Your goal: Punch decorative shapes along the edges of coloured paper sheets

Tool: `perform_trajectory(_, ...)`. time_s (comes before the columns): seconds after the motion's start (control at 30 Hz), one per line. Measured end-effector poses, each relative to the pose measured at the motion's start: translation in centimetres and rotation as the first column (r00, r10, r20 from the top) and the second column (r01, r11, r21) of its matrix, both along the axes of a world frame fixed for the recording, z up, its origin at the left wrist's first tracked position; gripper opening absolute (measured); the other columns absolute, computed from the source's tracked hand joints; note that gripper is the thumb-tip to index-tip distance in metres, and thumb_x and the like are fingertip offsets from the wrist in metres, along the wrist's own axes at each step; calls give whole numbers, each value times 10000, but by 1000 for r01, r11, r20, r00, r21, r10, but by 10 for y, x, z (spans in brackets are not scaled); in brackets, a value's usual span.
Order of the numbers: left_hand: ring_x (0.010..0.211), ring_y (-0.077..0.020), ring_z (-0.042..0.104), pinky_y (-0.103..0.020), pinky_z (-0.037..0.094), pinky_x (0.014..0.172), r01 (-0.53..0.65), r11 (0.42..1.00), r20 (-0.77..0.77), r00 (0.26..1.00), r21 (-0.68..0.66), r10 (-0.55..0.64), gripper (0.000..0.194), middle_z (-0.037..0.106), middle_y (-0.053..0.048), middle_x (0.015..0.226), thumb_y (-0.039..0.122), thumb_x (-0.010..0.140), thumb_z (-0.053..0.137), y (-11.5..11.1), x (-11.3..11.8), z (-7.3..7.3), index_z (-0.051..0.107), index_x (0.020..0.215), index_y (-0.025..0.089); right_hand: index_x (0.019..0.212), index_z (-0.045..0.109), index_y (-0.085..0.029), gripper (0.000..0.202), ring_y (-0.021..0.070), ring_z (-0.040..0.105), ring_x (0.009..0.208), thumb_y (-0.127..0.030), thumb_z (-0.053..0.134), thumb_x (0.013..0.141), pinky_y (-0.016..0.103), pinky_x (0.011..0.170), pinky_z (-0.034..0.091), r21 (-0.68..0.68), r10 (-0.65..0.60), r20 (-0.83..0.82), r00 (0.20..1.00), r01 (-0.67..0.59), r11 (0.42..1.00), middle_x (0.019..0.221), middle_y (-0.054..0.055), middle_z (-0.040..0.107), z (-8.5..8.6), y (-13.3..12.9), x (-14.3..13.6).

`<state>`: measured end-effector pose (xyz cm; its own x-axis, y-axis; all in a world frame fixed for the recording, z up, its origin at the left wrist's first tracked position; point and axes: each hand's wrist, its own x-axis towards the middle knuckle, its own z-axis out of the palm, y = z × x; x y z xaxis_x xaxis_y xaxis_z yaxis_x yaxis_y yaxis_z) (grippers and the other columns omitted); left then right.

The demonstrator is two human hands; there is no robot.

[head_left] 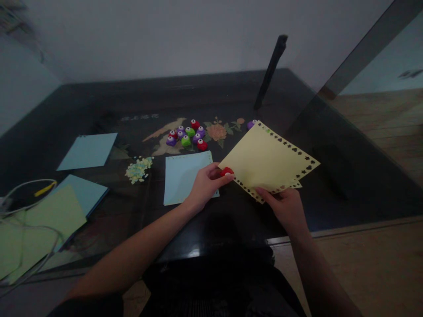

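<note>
My left hand (pixel 206 185) is closed around a small red craft punch (pixel 226 172), which sits on the left corner of a yellow sheet of paper (pixel 261 158). Shapes such as hearts, stars and flowers are cut along several edges of this sheet. With thumb on top, my right hand (pixel 286 207) pinches the sheet's lower edge and tilts it above the dark table. Another punched yellow edge shows just beneath it. Under my left hand lies a stack of light blue paper (pixel 181 176) with small holes along its top edge.
Several red, purple and green punches (pixel 185 141) are grouped beyond the blue stack; a purple punch (pixel 251 124) is partly behind the yellow sheet. Paper cut-outs (pixel 139 169) lie in a pile. At left are a blue sheet (pixel 87 151), yellow sheets (pixel 62 215) and a white cable (pixel 29 182).
</note>
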<state>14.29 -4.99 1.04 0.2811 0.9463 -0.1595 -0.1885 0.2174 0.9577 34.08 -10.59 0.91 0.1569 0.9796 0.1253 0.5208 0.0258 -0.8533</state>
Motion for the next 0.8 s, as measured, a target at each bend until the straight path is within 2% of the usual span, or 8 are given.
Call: perform_trajectory(0.8, 881, -178, 651, -346, 483, 853, -9, 1000, 16, 1000, 28, 9, 304, 711, -66, 954, 256, 656, 755, -2, 0, 1, 616, 903, 147, 790, 747, -209, 127, 253, 708, 825, -304, 695, 722, 419, 801, 552, 48, 1, -16, 1000, 0, 999, 848, 57, 748, 0, -1, -1)
